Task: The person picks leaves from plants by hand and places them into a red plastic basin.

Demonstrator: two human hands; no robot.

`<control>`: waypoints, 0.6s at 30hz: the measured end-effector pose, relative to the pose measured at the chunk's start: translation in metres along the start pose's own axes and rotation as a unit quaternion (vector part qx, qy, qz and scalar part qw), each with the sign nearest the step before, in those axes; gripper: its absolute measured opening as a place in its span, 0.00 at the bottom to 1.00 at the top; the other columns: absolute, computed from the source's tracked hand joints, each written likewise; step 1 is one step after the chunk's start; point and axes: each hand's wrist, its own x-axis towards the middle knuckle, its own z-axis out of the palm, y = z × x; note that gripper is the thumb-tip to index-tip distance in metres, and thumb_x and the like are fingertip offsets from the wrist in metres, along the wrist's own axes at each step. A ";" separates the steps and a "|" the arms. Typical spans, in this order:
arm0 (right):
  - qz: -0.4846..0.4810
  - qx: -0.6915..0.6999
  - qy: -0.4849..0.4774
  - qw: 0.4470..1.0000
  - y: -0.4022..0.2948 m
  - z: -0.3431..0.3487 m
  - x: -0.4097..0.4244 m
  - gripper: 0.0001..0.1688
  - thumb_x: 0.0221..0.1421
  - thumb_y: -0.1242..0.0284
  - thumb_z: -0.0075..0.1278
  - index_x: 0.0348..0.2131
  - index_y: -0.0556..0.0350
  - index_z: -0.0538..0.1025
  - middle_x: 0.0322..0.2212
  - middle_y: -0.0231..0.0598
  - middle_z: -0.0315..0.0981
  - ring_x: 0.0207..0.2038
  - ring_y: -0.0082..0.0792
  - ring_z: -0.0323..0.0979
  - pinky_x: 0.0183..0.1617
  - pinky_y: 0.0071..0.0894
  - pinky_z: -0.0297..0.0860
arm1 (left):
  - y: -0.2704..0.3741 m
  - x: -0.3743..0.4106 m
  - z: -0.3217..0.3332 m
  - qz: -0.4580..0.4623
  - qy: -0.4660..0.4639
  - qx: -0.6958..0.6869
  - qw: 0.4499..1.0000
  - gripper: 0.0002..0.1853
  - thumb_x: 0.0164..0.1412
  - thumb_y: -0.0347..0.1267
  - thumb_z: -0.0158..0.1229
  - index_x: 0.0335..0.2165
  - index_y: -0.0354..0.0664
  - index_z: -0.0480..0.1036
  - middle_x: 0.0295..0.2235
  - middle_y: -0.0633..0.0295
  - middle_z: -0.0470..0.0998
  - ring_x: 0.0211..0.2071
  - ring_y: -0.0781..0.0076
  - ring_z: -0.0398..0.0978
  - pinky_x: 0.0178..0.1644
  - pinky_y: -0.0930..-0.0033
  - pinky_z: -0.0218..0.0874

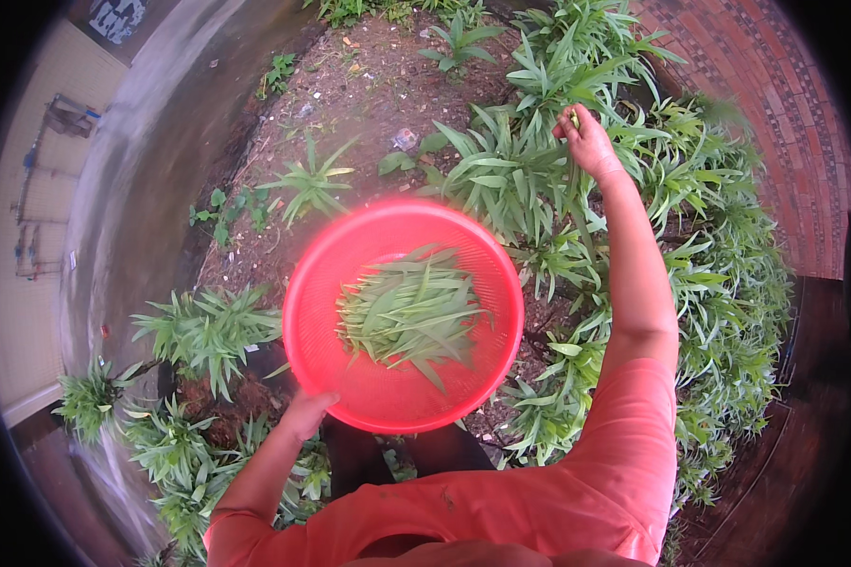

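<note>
My left hand (310, 412) grips the near left rim of a red plastic mesh basket (403, 419), its thumb over the edge. A loose heap of long, narrow green leaves (411, 308) lies inside the basket. Stretched out to the upper right, my right hand (584, 139) has its fingers closed on a small green plant piece (574, 119). That hand is among the leafy plants (507, 170) beyond the basket's right side. Its fingertips are partly hidden, so how much they hold cannot be told.
Dense leafy plants (723, 305) grow along the right, beside a red brick pavement (766, 92). Bare soil with small debris (369, 92) lies ahead. More plants (209, 329) stand to the left, near a concrete strip (131, 163) and a tiled wall with pipes (32, 170).
</note>
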 end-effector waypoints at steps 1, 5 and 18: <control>0.045 0.036 -0.021 0.998 -0.009 -0.012 -0.003 0.15 0.56 0.63 0.47 0.37 0.56 0.69 0.33 0.49 0.72 0.37 0.53 0.70 0.41 0.45 0.66 | -0.004 0.001 -0.001 0.000 0.004 0.001 1.000 0.27 0.50 0.21 0.53 0.51 0.38 0.61 0.48 0.57 0.69 0.49 0.64 0.68 0.53 0.61 0.59; -0.139 -0.247 -0.018 0.959 -0.057 -0.028 -0.029 0.14 0.54 0.63 0.48 0.35 0.54 0.69 0.29 0.47 0.74 0.36 0.49 0.72 0.40 0.46 0.68 | -0.002 -0.005 0.010 0.024 -0.018 -0.028 0.999 0.27 0.50 0.21 0.53 0.51 0.37 0.61 0.48 0.57 0.69 0.49 0.64 0.68 0.54 0.61 0.59; -0.005 -0.465 -0.163 0.870 0.020 0.044 -0.031 0.13 0.50 0.74 0.45 0.37 0.47 0.76 0.42 0.40 0.72 0.44 0.41 0.72 0.46 0.38 0.69 | 0.000 -0.013 0.040 0.062 -0.020 -0.081 0.995 0.28 0.49 0.19 0.52 0.51 0.36 0.61 0.48 0.56 0.69 0.49 0.62 0.68 0.54 0.60 0.58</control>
